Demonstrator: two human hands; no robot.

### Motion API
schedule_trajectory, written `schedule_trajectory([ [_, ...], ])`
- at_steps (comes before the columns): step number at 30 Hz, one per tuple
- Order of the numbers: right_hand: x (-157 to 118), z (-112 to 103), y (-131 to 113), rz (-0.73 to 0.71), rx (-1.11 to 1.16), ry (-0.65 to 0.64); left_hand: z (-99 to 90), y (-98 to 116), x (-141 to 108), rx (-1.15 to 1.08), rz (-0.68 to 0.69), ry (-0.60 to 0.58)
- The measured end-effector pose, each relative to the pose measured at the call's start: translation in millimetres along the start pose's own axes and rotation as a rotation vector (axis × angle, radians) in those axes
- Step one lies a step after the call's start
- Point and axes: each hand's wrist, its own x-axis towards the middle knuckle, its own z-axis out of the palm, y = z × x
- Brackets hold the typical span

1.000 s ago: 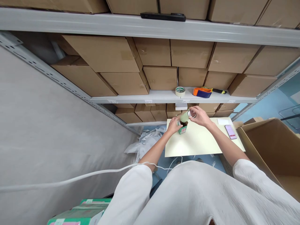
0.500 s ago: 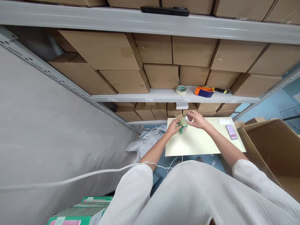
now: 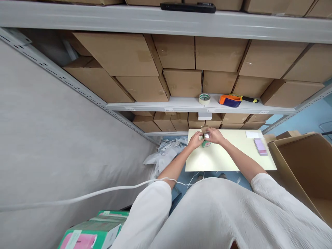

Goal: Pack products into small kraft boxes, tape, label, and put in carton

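Grips the silver-ended container in the right hand, at the mouth of the small green box, far left on the pale table; curls the left hand at the box's left edge, cannot tell if gripping

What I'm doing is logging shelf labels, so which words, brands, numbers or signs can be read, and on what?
No text reads with certainty.
Shelf-edge labels: one perhaps begins "D"; the rest is too small.
Phone: screen blurred, unreadable.
Small green box: any print is too small.
Green-and-pink box, lower left: no legible words.
Tape roll: nothing legible.
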Motion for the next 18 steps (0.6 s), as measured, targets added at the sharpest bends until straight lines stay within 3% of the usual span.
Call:
schedule_trajectory([
  [5,-6,24,7,0.052,-0.029,0.021,-4.9,7,-3,-0.004,-0.027,-0.037],
  [12,-15,35,13,0.008,0.007,0.015,-6.3,6,-6,-0.004,-0.027,-0.035],
  [15,-19,35,22,0.03,0.142,0.117,-4.8,5,-6,-0.018,-0.025,-0.026],
  [18,-23,37,34,0.191,0.34,0.27,-1.4,4,-7,-0.062,-0.032,-0.01],
])
